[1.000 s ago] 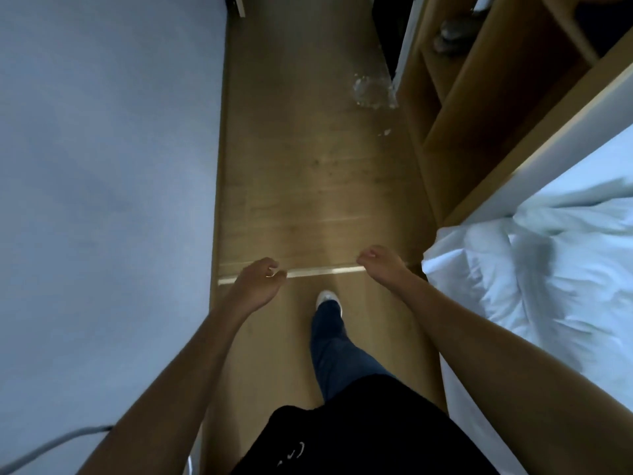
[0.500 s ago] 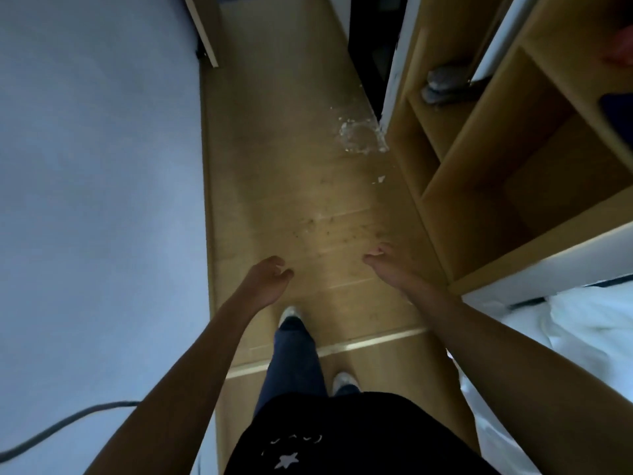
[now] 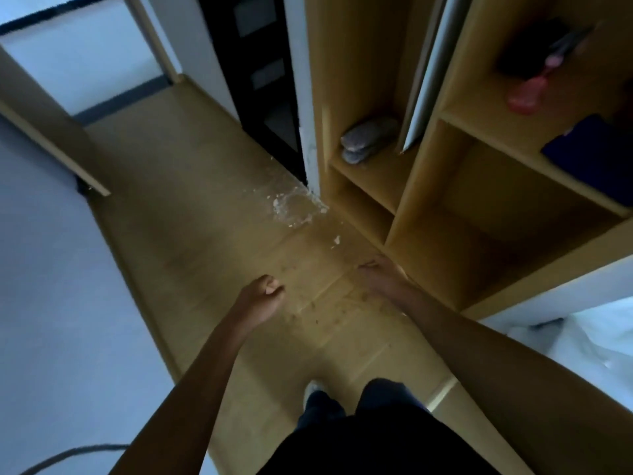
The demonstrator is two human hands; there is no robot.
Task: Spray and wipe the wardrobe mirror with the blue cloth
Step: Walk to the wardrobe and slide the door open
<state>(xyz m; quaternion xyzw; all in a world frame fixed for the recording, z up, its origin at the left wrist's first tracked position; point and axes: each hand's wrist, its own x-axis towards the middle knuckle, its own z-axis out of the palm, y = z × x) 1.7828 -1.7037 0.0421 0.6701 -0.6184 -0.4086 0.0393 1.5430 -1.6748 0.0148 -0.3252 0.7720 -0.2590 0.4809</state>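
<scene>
Wooden flooring runs between a pale wall at 9 o'clock and open wardrobe shelves at 2 o'clock. Left hand is curled shut, empty; right hand hangs loosely open. A blue cloth lies on a shelf.

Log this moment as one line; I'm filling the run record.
stage: walking the floor | left hand: empty, curled | right hand: empty | cloth, spray: not seen

Wooden floor runs ahead, white debris scattered by the shelf corner. On that shelf, grey slippers; higher up, a red bottle.
</scene>
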